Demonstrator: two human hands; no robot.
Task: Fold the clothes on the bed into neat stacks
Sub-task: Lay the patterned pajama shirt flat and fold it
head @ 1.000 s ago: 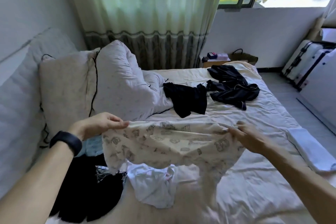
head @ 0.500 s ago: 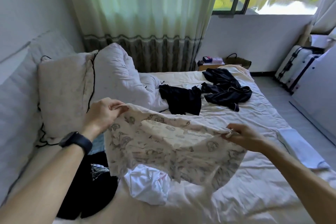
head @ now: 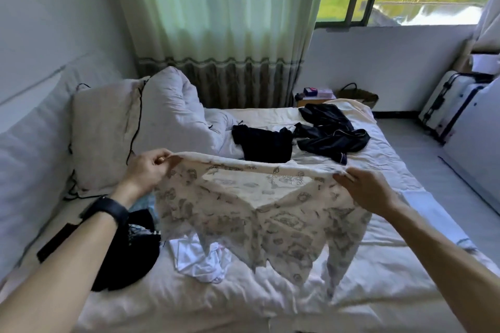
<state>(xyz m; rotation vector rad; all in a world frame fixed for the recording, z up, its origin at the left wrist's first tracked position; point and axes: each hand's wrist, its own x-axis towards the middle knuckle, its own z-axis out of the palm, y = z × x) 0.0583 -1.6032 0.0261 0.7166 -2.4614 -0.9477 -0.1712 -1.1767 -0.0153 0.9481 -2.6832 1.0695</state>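
Both hands (head: 147, 170) (head: 370, 190) pinch the patterned shirt (head: 257, 213) aloft.

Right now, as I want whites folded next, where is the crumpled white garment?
Head view: the white garment lies on the bed, lower left of centre, right of the black clothes and partly hidden by the held patterned top.

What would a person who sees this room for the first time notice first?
The cream printed garment with grey motifs stands out first: the left hand and the right hand pinch its upper edge and hold it spread above the white bed. Behind it, a crumpled black garment and a crumpled navy garment with pale piping lie unfolded on the bed.
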